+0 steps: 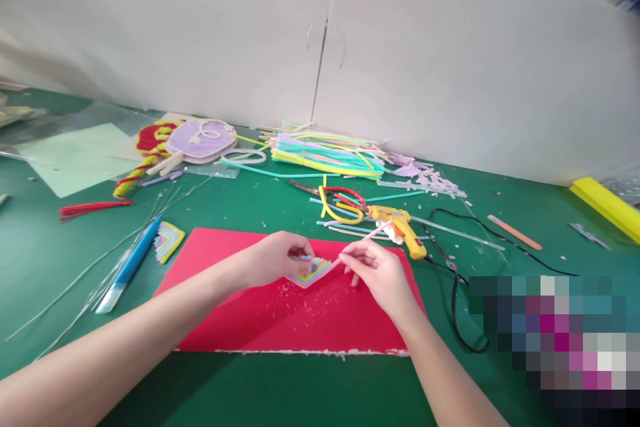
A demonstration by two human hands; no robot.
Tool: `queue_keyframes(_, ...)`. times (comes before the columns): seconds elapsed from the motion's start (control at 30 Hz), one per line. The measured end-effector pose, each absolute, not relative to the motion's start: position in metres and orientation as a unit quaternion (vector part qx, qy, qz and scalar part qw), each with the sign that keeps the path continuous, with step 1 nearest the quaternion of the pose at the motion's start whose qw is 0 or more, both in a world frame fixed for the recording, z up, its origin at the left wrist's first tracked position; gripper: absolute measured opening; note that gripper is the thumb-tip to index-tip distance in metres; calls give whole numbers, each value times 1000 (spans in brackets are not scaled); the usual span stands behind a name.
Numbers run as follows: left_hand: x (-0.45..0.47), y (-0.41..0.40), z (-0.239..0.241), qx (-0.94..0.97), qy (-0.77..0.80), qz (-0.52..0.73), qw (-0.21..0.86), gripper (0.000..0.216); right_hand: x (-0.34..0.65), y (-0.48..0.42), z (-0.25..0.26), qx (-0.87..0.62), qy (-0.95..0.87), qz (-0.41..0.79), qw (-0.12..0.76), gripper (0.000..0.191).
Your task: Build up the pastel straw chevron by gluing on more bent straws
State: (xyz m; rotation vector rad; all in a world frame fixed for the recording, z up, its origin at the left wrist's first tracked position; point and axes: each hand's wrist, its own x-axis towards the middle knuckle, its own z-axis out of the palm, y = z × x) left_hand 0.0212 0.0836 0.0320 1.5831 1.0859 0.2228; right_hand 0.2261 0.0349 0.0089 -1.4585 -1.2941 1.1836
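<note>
My left hand (277,257) rests on a red mat (280,317), fingers closed and pressing on a small pointed piece made of coloured stripes (314,271). My right hand (373,273) is just right of that piece, fingers pinched on a thin pink strip (375,232) that slants up and to the right, its lower end touching the piece's right edge. White crumbs lie scattered on the mat below the piece.
A yellow glue gun (400,227) with a black cord lies behind the right hand, beside red-handled scissors (345,195). A pile of coloured strips (325,153), a purple shape (201,140), a blue knife (131,263) and a striped piece (169,240) lie on the green table. White boards stand behind.
</note>
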Motion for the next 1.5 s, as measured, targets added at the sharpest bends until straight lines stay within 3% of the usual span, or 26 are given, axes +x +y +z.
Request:
queue_keyframes(0.2,21,82,20,726,472,98,490,17,226,34,5,-599,-524,466,386,29)
queue_keyframes(0.37,21,65,38,804,501,187,259,29,227,35,5,-618,-536,442,367,29)
queue_keyframes(0.5,18,38,36,846,457,222,164,29,227,34,6,-621,-574,356,398,26)
queue_keyframes(0.67,8,23,10,864,438,197,152,28,223,31,5,-549,-685,208,433,15)
queue_keyframes(0.97,10,32,4,865,434,207,144,22,219,36,-4,-519,-703,297,385,14)
queue_keyframes(1.5,9,30,5,871,425,216,114,19,221,39,-7,-511,-721,296,363,15)
